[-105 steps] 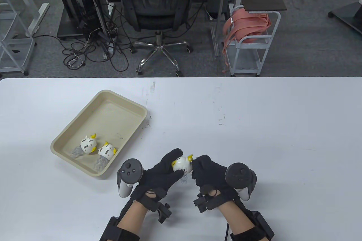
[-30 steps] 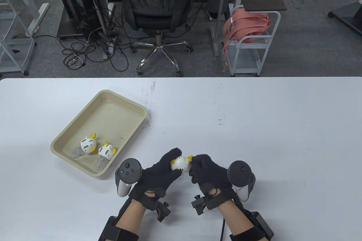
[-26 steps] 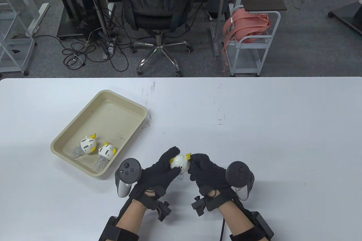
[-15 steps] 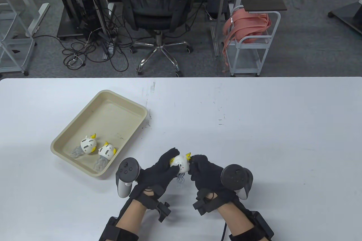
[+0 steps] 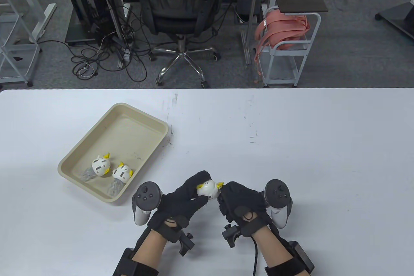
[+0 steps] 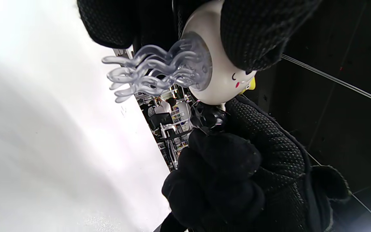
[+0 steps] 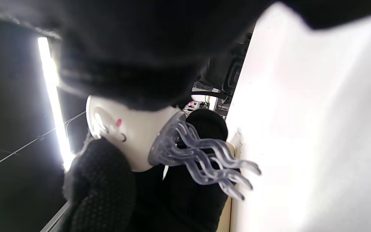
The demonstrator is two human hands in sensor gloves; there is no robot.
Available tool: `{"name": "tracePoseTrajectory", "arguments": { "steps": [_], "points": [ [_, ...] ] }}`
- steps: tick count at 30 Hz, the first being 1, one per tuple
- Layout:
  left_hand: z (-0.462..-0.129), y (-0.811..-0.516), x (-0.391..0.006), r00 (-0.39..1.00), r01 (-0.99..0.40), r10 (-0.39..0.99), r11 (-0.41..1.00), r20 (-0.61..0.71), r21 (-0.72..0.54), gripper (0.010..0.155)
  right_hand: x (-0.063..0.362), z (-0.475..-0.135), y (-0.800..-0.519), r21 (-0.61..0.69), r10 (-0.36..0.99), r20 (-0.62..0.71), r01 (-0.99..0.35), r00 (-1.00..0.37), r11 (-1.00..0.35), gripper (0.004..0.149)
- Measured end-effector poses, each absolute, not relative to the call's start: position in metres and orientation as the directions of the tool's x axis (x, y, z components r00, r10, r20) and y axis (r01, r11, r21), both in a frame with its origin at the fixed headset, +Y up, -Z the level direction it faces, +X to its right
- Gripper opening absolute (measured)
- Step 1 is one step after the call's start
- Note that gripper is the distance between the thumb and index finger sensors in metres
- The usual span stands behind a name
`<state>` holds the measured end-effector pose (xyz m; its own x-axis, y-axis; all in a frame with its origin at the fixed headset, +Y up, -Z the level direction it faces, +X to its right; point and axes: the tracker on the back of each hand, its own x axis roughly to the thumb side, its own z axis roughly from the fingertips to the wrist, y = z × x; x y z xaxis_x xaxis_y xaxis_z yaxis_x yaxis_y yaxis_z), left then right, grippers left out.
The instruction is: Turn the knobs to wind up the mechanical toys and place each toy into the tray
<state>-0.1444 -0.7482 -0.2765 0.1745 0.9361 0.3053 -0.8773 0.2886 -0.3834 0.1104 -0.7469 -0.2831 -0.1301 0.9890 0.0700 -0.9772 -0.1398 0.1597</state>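
White toy [image 5: 208,189] between both hands

Held toy [image 5: 208,189]: white body, yellow fins, small red cheek dot and black eye mark in left wrist view; tentacles [image 6: 147,72] clear, grey-tinted. Two toys in tray [image 5: 111,170]: white, grey dash marks, yellow fins, translucent grey tentacles. Tray [image 5: 147,117]: beige, dark scuffs on floor. Gloves on left hand [image 5: 182,200] and right hand [image 5: 241,200]: black, dotted knit texture. Trackers: dark grey, lighter grey handles. Surface [image 5: 307,146]: white, faint dark smudges.
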Motion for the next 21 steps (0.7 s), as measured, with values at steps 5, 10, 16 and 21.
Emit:
{"name": "tracePoseTrajectory", "arguments": {
  "steps": [5, 10, 16, 21],
  "points": [
    [-0.277, -0.749, -0.145, 0.176, -0.879, 0.936, 0.289, 0.306, -0.379, 0.067, 0.109, -0.282, -0.745, 0.141, 0.983, 0.101, -0.976, -0.155, -0.168, 0.043],
    [-0.277, -0.749, -0.145, 0.198, -0.879, 0.933, 0.305, 0.300, -0.367, 0.067, 0.109, -0.280, -0.744, 0.111, 0.972, 0.134, -0.971, -0.195, -0.210, 0.044],
    [-0.277, -0.753, -0.146, 0.209, -0.890, 0.941, 0.296, 0.267, -0.347, 0.067, 0.104, -0.275, -0.735, 0.062, 0.939, 0.237, -0.960, -0.250, -0.271, 0.045],
    [-0.278, -0.755, -0.151, 0.167, -0.917, 0.961, 0.234, 0.223, -0.323, 0.068, 0.095, -0.271, -0.731, 0.108, 0.908, 0.303, -0.937, -0.288, -0.333, 0.050]
  ]
}}
